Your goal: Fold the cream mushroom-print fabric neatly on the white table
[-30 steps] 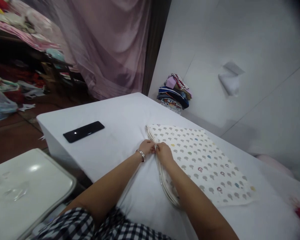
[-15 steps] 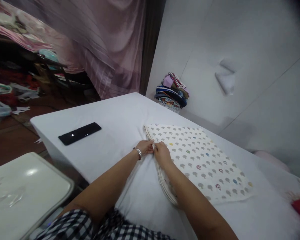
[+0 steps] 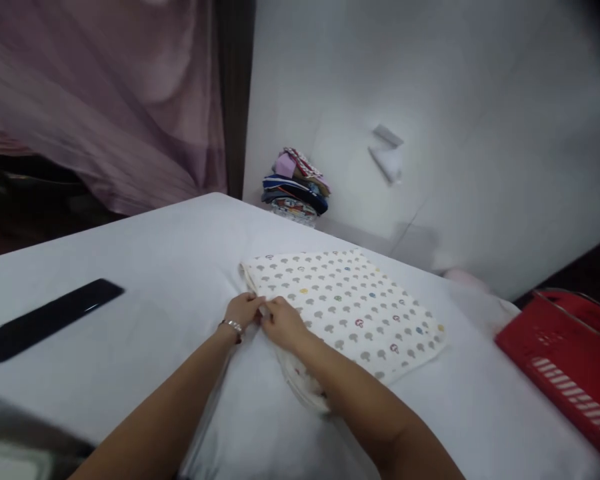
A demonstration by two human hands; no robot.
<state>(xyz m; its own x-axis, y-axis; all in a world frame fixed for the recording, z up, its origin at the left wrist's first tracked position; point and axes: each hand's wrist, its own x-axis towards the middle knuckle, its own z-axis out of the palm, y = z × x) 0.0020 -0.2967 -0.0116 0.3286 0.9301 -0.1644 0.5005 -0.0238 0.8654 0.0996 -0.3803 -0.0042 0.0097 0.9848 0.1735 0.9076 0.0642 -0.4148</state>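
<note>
A cream cloth (image 3: 350, 300) printed with grey mushroom shapes and a few coloured ones lies folded in layers on the white-covered table (image 3: 170, 247). My left hand (image 3: 243, 310), with a silver bracelet at the wrist, pinches the cloth's near-left edge. Right beside it, my right hand (image 3: 284, 325) is closed on the same edge, its fingers almost touching the left ones. The fingertips partly hide the gripped edge. Below my right forearm the layered edge curves round toward me.
A black phone (image 3: 50, 320) lies on the table at the left. Folded clothes (image 3: 297, 183) are stacked at the far edge by the wall. A red plastic basket (image 3: 565, 367) stands at the right. A pink curtain (image 3: 145, 100) hangs behind, left.
The view has swung right, so the phone, cloth and clothes sit further left and more of the red basket shows. Both hands keep their pinch on the cloth's edge.
</note>
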